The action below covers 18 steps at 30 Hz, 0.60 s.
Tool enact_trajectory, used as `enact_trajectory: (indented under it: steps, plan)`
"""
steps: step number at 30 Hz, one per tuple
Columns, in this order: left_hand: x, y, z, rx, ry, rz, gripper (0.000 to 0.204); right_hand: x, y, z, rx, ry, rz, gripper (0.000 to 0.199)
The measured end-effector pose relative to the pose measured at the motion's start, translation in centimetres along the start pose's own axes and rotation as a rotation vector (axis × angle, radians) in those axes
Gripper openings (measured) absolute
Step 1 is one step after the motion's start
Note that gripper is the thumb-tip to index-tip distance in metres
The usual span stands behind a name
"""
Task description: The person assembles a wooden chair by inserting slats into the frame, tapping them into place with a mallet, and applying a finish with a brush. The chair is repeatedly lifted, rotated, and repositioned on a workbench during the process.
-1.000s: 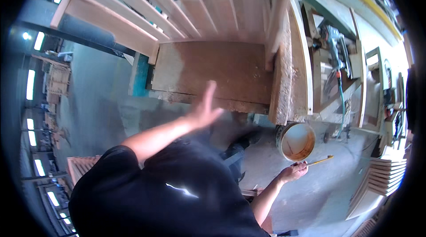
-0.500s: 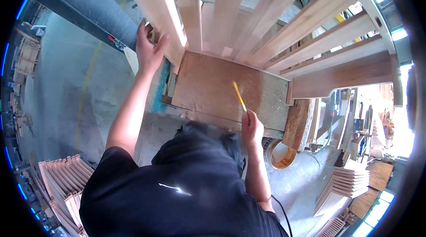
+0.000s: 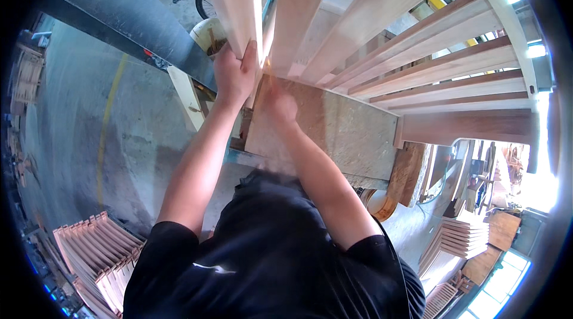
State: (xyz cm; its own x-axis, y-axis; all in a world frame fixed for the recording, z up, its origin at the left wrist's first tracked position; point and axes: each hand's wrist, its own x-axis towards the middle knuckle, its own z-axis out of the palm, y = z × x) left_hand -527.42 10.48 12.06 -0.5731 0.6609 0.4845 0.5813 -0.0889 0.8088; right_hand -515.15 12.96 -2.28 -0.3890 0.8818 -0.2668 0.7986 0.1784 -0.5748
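A pale wooden slatted frame (image 3: 301, 17) stands tilted in front of me on a worn wooden board (image 3: 352, 125). My left hand (image 3: 234, 77) is closed around the lower part of its left end post (image 3: 236, 5), thumb lying along the wood. Close beside it, my right hand (image 3: 280, 104) is closed on a thin yellow stick-like tool (image 3: 268, 69), which points at the inner side of that post near the frame's bottom corner. Motion blurs the right hand and the tool, so I cannot tell the tool's exact kind or whether its tip touches the wood.
Beyond the left post stands a white bucket (image 3: 206, 33) with scraps in it, beside a dark metal beam (image 3: 128, 14). A round container (image 3: 382, 204) sits under the board's right end. Stacked wooden parts lie at lower left (image 3: 98, 250) and lower right (image 3: 456, 238).
My right hand has moved forward and left with the yellow tool, up to the left post. My left hand has shifted right and now grips the post. The view has turned a little.
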Motion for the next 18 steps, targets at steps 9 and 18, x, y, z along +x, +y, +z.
enact_trajectory:
  steps: [9, 18]
  plan:
    - [-0.2, -0.1, -0.1, 0.013, 0.012, -0.021, 0.027, 1.1, -1.0, 1.0, -0.023, 0.073, -0.144, 0.033]
    - [-0.1, -0.7, 0.2, 0.043, -0.023, -0.028, 0.04, -1.8, 1.8, -6.2, 0.025, -0.168, -0.157, 0.029]
